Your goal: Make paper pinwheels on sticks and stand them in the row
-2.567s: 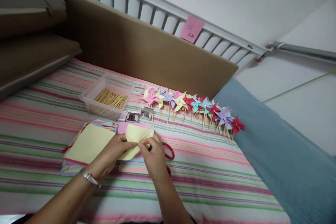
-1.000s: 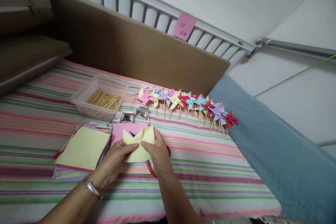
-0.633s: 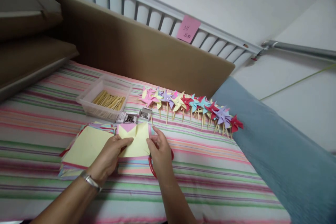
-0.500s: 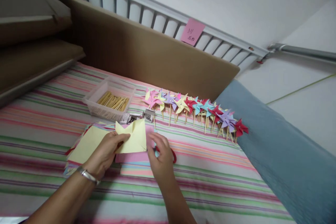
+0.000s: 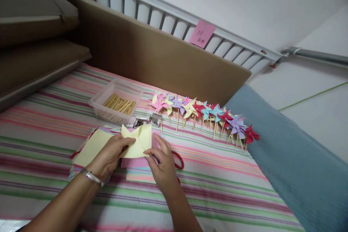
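Observation:
A pale yellow paper square (image 5: 137, 140), cut in from its corners, is held above the striped cloth. My left hand (image 5: 108, 156) pinches its left side, a silver bracelet on that wrist. My right hand (image 5: 162, 165) pinches the paper's lower right corner between thumb and fingers. Under the paper lies a pink sheet (image 5: 136, 161). Red-handled scissors (image 5: 177, 160) lie on the cloth just right of my right hand, partly hidden by it.
A stack of coloured paper squares (image 5: 91, 145) lies left of my hands. Behind stand a clear tray of wooden sticks (image 5: 117, 103), small open boxes of pins (image 5: 141, 121), and a row of several finished paper pinwheels (image 5: 203, 113). A blue cloth (image 5: 285, 163) covers the right side.
My right hand let go of the scissors and came back to pinch the yellow paper's lower right corner. The paper was turned and lifted a little. The view shifted slightly.

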{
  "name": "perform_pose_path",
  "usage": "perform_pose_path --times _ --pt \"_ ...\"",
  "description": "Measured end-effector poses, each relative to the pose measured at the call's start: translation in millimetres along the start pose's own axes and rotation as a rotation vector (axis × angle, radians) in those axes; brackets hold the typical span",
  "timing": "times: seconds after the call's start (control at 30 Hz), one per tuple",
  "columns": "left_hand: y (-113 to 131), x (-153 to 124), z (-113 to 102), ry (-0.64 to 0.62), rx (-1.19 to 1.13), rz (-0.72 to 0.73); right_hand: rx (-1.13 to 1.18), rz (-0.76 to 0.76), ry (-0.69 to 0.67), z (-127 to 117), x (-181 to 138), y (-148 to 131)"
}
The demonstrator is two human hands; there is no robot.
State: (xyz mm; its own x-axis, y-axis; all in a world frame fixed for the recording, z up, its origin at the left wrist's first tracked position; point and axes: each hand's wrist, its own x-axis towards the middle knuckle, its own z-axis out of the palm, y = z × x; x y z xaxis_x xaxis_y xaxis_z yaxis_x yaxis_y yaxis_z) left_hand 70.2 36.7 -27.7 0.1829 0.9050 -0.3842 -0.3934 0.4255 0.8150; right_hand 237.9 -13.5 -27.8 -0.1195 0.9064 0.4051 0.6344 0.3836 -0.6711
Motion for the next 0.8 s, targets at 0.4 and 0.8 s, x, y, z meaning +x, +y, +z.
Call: perform_pose_path --times 0.4,0.8 --pt "-9.2 -4.2 12.9 -0.007 0.14 -0.035 0.255 0.269 0.037 0.7 3.7 -1.4" --pt "-11.4 -11.0 24.0 0.008 0.151 -0.037 0.074 0.281 0.036 5.4 3.1 -1.1"
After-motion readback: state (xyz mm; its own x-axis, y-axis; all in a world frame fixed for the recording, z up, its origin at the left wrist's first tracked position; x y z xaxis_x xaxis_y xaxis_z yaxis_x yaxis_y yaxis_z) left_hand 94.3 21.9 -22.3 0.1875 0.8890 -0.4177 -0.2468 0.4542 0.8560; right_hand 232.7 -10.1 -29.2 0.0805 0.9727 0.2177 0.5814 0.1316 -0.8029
